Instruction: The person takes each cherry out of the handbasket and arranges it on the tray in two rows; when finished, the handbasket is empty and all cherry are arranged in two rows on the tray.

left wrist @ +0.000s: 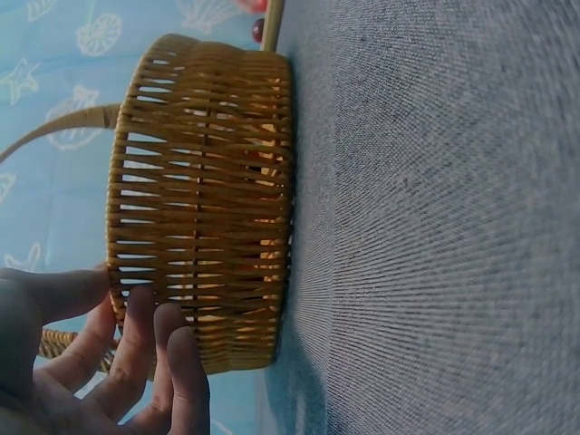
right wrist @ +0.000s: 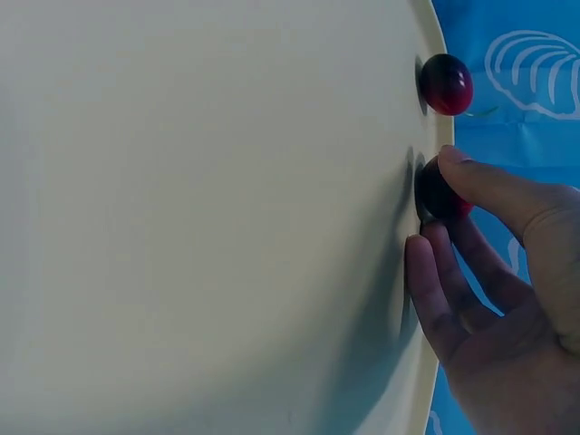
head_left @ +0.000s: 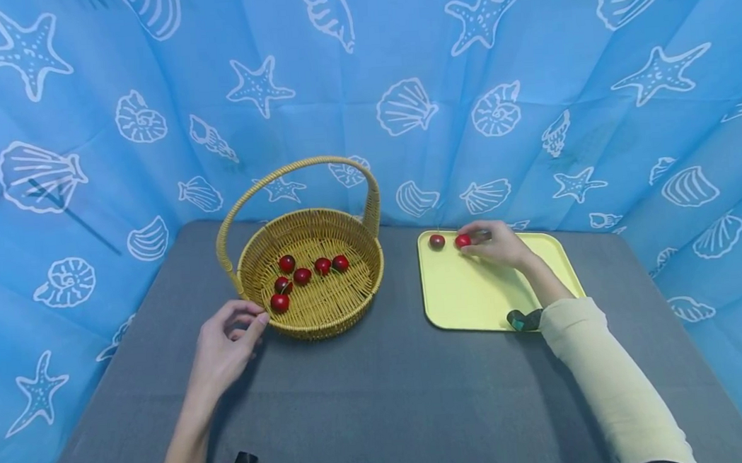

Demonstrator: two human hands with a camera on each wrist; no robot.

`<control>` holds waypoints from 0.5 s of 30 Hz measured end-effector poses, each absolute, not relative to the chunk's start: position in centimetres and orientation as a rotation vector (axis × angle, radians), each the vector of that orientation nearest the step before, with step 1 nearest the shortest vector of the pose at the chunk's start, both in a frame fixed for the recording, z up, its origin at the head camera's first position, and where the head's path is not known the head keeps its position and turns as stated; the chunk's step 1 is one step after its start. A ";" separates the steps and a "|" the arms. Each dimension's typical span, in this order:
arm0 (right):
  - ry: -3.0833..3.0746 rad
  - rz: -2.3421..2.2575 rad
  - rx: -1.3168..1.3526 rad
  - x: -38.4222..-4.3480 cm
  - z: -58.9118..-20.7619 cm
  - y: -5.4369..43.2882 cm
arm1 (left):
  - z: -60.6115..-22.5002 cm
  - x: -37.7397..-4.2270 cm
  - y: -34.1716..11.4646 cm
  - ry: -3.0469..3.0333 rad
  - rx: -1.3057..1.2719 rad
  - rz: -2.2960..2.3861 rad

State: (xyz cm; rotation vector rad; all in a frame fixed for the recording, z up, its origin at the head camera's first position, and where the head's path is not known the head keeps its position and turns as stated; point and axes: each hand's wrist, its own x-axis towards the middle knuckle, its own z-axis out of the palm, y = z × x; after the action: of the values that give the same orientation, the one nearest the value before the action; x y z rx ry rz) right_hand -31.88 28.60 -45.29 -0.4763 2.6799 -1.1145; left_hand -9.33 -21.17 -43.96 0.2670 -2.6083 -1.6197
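The right hand point(head_left: 498, 243) pinches a cherry point(head_left: 463, 241) between thumb and fingers at the far edge of the tray point(head_left: 470, 293), near a second cherry point(head_left: 437, 241). The left hand point(head_left: 226, 348) pinches the rim of the basket point(head_left: 319, 329), which contains six cherries point(head_left: 303, 276).

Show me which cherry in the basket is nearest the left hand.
The frontmost cherry in the basket, lowest of the six in the head view; the other five all lie farther back from the left hand.
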 end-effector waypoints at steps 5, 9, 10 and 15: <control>2.666 -1.149 -0.487 -31.6 -45.0 29.1 | -44.0 -9.3 -21.2 -2.604 0.260 -1.624; 2.629 -1.205 -0.472 -31.2 -44.4 29.4 | -44.0 -9.4 -21.2 -2.606 0.267 -1.623; 2.620 -1.218 -0.469 -31.1 -44.3 29.4 | -44.0 -9.4 -21.2 -2.608 0.269 -1.623; 2.641 -1.206 -0.468 -30.6 -43.2 29.0 | -43.9 -9.4 -21.2 -2.619 0.277 -1.626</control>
State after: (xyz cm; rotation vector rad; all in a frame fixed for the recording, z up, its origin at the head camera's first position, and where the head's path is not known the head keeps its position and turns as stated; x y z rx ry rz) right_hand -30.57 29.04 -43.19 -0.4684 2.6409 -1.2060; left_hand -9.44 -21.17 -43.90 0.2766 -2.6193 -1.6260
